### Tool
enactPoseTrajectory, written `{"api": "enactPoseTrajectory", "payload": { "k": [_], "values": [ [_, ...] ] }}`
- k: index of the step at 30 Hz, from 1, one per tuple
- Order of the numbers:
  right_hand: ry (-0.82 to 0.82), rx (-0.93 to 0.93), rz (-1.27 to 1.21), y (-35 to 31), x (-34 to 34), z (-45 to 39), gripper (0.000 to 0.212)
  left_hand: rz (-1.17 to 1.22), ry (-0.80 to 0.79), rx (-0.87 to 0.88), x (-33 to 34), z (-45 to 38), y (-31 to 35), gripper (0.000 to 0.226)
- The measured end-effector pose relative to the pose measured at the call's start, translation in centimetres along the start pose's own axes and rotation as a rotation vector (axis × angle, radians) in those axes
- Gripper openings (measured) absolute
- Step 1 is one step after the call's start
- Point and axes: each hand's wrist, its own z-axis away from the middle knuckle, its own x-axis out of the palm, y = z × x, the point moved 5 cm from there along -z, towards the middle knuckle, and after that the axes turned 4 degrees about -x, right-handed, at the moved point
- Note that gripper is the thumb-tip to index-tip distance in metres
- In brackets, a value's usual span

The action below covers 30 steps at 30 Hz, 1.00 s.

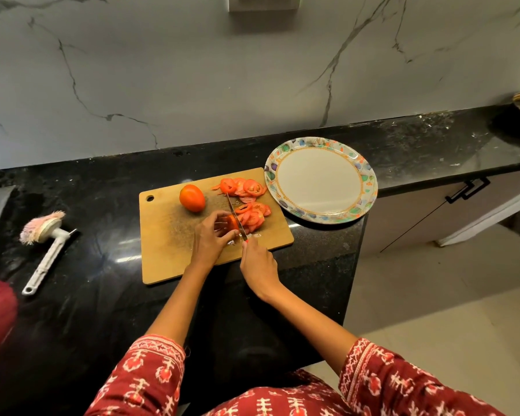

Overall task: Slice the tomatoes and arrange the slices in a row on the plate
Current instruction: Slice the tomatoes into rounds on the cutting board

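1. Nearest, the right hand (258, 265) is wrapped round the red handle of a thin-bladed kitchen knife (236, 217), blade pointing away over the board.
2. The left hand (212, 235) curls its fingertips over a small remaining end of a red tomato (231, 222), the blade right against it. That stub is probably soft, wet and slippery, so a clawed hold with fingertips tucked back looks safest.
3. Two heaps of cut red tomato slices (246, 187) lie on the rectangular wooden chopping board (168, 244); they look limp and fragile, best lifted by the edges.
4. A whole red tomato (192, 198) waits farther left on the board.
5. The round floral-rimmed white plate (321, 208) beside the board holds no slices yet.
6. Everything rests on a glossy black stone counter (102, 295), with a pale dish brush (45, 241) at left and a grey-veined marble wall (192, 70) behind.
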Motion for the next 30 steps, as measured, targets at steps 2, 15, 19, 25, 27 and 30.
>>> {"api": "enactPoseTrajectory", "payload": {
  "k": [2,15,19,25,27,30],
  "values": [
    [-0.009,0.007,0.017,0.3,-0.1,0.3,0.034,-0.011,-0.002,0.009,0.0,0.1,0.0,0.042],
    [-0.063,0.036,0.008,1.3,0.3,0.6,0.034,-0.01,-0.009,0.039,0.1,0.0,0.2,0.048],
    [-0.066,0.039,-0.049,0.1,0.4,-0.2,0.036,0.004,-0.006,0.009,0.0,0.0,0.1,0.042],
    [-0.076,0.04,-0.018,0.7,0.5,0.7,0.036,-0.009,-0.031,0.018,-0.1,0.1,-0.4,0.044],
    [-0.091,0.051,-0.015,0.6,0.6,0.4,0.036,-0.024,-0.032,0.02,-0.1,0.1,-0.3,0.044],
    [-0.082,0.041,-0.029,0.0,0.6,-0.5,0.036,-0.017,-0.026,0.01,-0.1,0.1,-0.3,0.043]
  ]
}}
